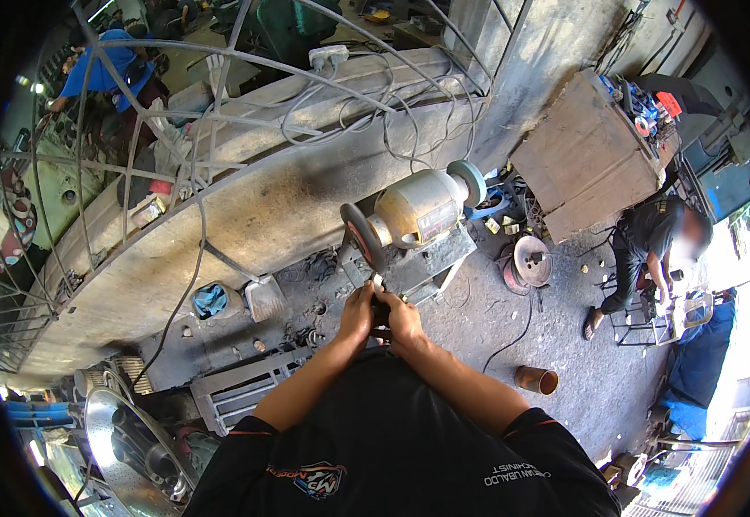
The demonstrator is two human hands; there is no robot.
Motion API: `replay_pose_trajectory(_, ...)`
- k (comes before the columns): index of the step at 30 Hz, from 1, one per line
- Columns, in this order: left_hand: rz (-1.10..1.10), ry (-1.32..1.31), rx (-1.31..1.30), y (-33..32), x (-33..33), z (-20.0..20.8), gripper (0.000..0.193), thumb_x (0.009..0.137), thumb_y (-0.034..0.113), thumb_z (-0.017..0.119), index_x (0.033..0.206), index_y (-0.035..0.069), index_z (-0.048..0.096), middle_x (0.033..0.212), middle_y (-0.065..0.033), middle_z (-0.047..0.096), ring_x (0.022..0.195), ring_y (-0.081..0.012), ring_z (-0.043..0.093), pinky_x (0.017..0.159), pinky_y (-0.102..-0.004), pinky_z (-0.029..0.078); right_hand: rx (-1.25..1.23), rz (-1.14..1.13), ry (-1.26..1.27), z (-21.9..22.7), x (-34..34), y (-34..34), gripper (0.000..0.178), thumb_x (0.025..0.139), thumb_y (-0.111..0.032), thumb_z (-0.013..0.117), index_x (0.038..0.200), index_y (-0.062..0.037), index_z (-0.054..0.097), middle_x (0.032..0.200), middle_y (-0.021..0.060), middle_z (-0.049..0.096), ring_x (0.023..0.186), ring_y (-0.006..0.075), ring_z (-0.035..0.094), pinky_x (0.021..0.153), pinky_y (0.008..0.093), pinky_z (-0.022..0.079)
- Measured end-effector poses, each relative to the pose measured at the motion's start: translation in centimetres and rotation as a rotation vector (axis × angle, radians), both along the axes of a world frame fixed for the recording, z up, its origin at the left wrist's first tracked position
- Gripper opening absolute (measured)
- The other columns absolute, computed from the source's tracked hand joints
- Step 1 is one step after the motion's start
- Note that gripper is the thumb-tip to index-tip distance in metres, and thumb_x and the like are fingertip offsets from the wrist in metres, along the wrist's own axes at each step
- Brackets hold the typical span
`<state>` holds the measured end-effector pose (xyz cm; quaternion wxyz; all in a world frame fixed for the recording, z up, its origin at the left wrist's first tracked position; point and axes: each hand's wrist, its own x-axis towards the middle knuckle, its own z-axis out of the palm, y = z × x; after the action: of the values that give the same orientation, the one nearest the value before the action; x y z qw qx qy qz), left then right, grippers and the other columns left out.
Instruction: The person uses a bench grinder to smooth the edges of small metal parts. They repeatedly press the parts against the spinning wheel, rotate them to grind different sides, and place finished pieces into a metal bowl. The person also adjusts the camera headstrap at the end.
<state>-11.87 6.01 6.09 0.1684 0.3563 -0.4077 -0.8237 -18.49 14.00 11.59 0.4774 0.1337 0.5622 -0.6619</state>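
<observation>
At the near edge of the black wheel (pixel 364 239): small pale piece (pixel 378 280), tip up by the rim. Contact with the rim: can't tell at this angle. Left hand (pixel 356 315) and right hand (pixel 403 320) are both closed, thumbs side by side, pinching the piece between them; finger detail is hidden. Something dark shows between the palms; can't tell if it's the same part. Two-hand grip, forearms converging from the near side, probably for steadiness and angle control. Wheel sits on the left end of the motor (pixel 416 209), so the hands clear the housing. Green wheel (pixel 470 183) is on the right end. Motor is on a metal stand (pixel 431 265), likely to raise it to working height. Far side: concrete wall (pixel 306 177). Left: bin (pixel 211 301) with a blue liner, scoop (pixel 265 298) beside it. Right: round reel (pixel 530 261); nearer, a copper-coloured pipe (pixel 536 380) on the floor. Far right, well apart: seated co-worker (pixel 651 246).
</observation>
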Motion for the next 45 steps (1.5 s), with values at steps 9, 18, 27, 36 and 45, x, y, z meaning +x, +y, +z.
replay_pose_trajectory(9,-0.027,0.043,0.119,-0.3,0.4,0.2,0.039,0.106,0.035,0.044,0.120,0.004,0.060,0.103,-0.0102,0.065,0.091,-0.0207,0.065,0.083,-0.0339,0.053,-0.052,0.028,0.038,-2.1,0.1,0.1,0.028,0.092,-0.025,0.063,0.110,-0.0038,0.063,0.089,0.0102,0.066,0.076,0.0243,0.065,0.062,0.0365,0.053)
replay_pose_trajectory(18,-0.062,0.340,0.086,-0.9,2.2,0.6,0.043,0.107,0.033,0.039,0.131,0.000,0.054,0.109,-0.0110,0.065,0.096,-0.0227,0.064,0.090,-0.0359,0.052,-0.230,0.157,0.330,-3.2,1.8,0.4,0.051,0.092,-0.008,0.065,0.138,-0.0029,0.043,0.119,0.0126,0.060,0.102,0.0232,0.064,0.082,0.0360,0.056)
replay_pose_trajectory(27,-0.080,0.031,0.058,-1.0,2.4,1.1,0.043,0.102,0.043,0.053,0.111,0.002,0.059,0.098,-0.0094,0.066,0.083,-0.0171,0.066,0.072,-0.0313,0.056,-0.154,0.160,-0.039,-0.5,0.9,0.8,0.032,0.096,-0.027,0.059,0.123,-0.0085,0.055,0.103,0.0085,0.067,0.092,0.0209,0.067,0.078,0.0393,0.055)
replay_pose_trajectory(36,-0.115,-0.208,-0.021,-1.2,0.5,1.4,0.048,0.099,0.048,0.056,0.108,0.001,0.058,0.093,-0.0106,0.066,0.077,-0.0184,0.066,0.066,-0.0314,0.055,-0.076,0.070,-0.143,-0.4,-0.1,0.4,0.028,0.094,-0.034,0.059,0.102,-0.0081,0.065,0.090,0.0075,0.068,0.076,0.0239,0.066,0.067,0.0382,0.054)
replay_pose_trajectory(45,-0.113,-0.196,-0.118,-1.1,0.4,1.8,0.048,0.098,0.049,0.057,0.107,0.002,0.058,0.088,-0.0071,0.064,0.077,-0.0155,0.064,0.066,-0.0291,0.053,-0.100,0.047,-0.189,-1.1,-0.4,0.5,0.027,0.093,-0.032,0.060,0.102,-0.0069,0.066,0.090,0.0087,0.069,0.078,0.0251,0.065,0.067,0.0410,0.053)
